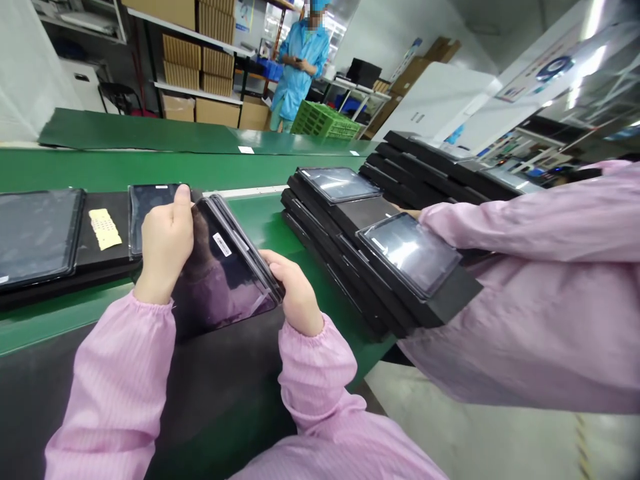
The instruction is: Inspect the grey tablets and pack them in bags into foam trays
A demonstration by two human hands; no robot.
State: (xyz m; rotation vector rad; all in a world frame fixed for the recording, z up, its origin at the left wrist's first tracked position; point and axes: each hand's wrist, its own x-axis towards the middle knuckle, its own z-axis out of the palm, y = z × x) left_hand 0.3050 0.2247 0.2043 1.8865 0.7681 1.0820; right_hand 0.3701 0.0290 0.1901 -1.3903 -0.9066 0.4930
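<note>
Green worktop (263,217), glossy, perhaps glass-faced tablets (227,277)

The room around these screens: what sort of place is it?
Probably an electronics factory or workshop, judging by the many flat screens, the stacked black trays on a green worktop, and a person in a blue coat.

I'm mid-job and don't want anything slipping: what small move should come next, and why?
I'd probably level the tablets gently, using both hands. Several are stacked together and tilted, with the left hand and right hand gripping opposite sides, so the loose layers might slide.
</note>
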